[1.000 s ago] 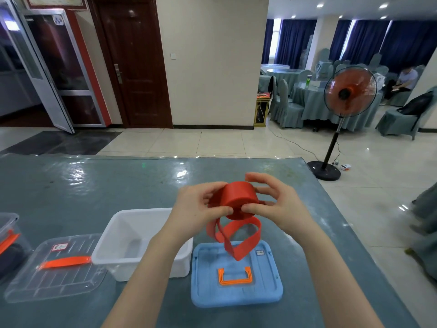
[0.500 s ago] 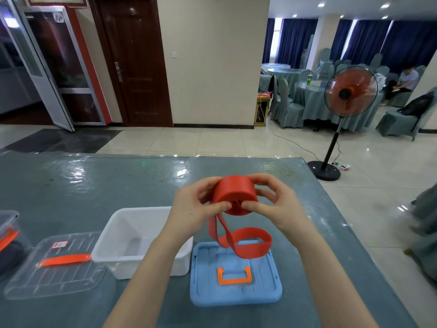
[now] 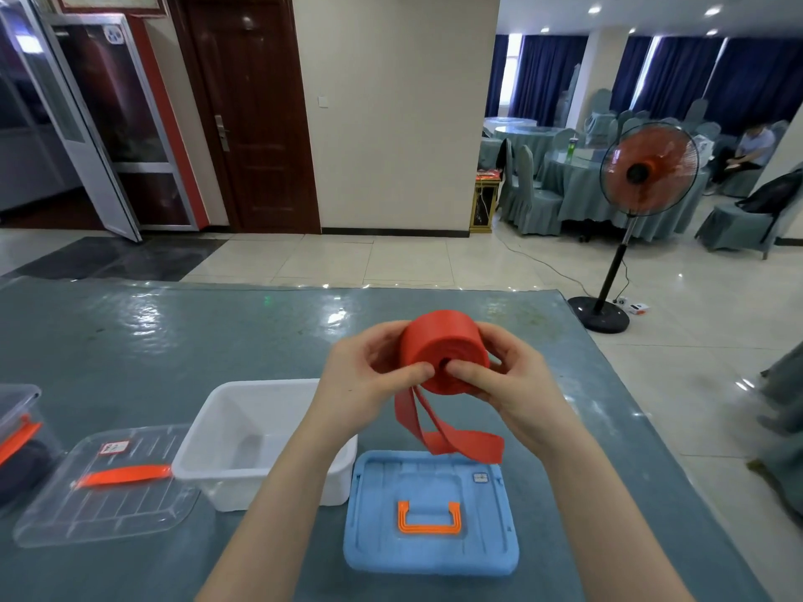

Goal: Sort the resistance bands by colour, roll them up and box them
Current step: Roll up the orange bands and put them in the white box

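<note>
Nearly wound: red resistance band (image 3: 441, 354) held above the table, just beyond the blue lid (image 3: 432, 514), left hand (image 3: 369, 380) and right hand (image 3: 512, 384) each pinching the roll. Could spring loose if either thumb slips. Short tail hanging; white box (image 3: 208, 445) waiting at left.

Bright, even indoor light from ceiling spots (image 3: 712, 10) far right. Glare patches on glossy table cover (image 3: 143, 315) and floor tiles (image 3: 391, 262). Wide-angle bending at edges; soft shadows.
</note>
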A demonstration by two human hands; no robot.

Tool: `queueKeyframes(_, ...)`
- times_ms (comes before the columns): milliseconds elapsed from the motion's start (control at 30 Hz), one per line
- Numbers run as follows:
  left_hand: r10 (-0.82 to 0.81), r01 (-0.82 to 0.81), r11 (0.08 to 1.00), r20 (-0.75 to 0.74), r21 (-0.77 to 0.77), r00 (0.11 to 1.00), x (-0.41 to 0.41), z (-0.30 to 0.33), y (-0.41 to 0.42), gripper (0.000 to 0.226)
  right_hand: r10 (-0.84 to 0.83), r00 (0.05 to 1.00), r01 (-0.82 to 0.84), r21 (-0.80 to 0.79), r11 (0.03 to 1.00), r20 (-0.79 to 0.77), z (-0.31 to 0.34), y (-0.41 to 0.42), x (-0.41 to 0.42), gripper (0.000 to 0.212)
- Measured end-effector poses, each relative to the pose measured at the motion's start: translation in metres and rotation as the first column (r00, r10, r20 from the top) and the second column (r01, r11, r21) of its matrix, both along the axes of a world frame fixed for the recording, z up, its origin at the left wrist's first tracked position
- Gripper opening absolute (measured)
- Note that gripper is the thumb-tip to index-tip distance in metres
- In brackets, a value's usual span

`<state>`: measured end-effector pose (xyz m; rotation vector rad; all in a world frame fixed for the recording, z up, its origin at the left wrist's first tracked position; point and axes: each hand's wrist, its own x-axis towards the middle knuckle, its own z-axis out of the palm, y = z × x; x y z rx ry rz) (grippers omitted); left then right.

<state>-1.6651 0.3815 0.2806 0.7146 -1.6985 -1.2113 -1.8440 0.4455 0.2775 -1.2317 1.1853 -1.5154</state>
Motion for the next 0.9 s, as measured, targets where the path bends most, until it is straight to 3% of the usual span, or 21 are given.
queueKeyframes(133,0.010,-0.004,0.998,0.090,-0.069,0.996,0.001,0.000,-0.002,0.048,-0.035,0.958,0.027,-0.032,0.999,-0.286,0.007,0.001,-0.008,0.057)
queueKeyframes(233,0.010,0.002,0.995,0.120,-0.099,0.993,-0.001,-0.001,-0.001,0.051,-0.075,0.906,0.051,-0.068,0.996,-0.417,0.014,0.001,-0.009,0.048)
queueKeyframes(333,-0.002,0.003,1.000,0.056,-0.029,0.998,0.000,-0.003,-0.001,0.056,-0.127,0.940,0.099,-0.102,0.990,-0.315,0.015,0.000,-0.007,0.045)
queueKeyframes(433,-0.025,0.026,0.998,-0.011,0.050,1.000,0.002,-0.008,0.001,0.060,-0.092,0.995,0.094,-0.078,0.993,0.033,0.008,0.002,0.000,0.044)
queueKeyframes(500,-0.023,0.027,0.995,-0.049,0.094,0.999,0.002,-0.008,0.002,0.052,-0.048,0.985,0.056,-0.047,0.997,0.163,0.003,0.002,0.002,0.047)
queueKeyframes(567,-0.026,0.030,0.996,-0.049,0.089,0.998,0.002,-0.006,0.003,0.046,-0.037,0.995,0.039,-0.030,0.999,0.093,0.003,0.003,-0.002,0.051)
queueKeyframes(667,-0.030,0.029,0.999,0.021,0.043,0.999,0.002,-0.001,0.002,0.044,-0.041,0.978,0.039,-0.015,0.999,-0.202,0.012,0.006,-0.013,0.053)
queueKeyframes(733,-0.038,0.038,0.999,0.082,0.003,0.996,0.003,0.003,0.001,0.046,-0.003,0.953,0.006,0.009,1.000,-0.303,0.019,0.009,-0.017,0.050)
queueKeyframes(800,-0.060,0.061,0.998,0.112,-0.004,0.992,0.003,0.005,0.001,0.048,-0.006,0.942,0.011,0.013,1.000,-0.336,0.023,0.009,-0.019,0.045)
queueKeyframes(900,-0.078,0.074,0.995,0.048,0.066,0.996,0.004,0.006,0.002,0.052,-0.032,0.973,0.031,-0.008,0.999,-0.229,0.021,0.007,-0.018,0.045)
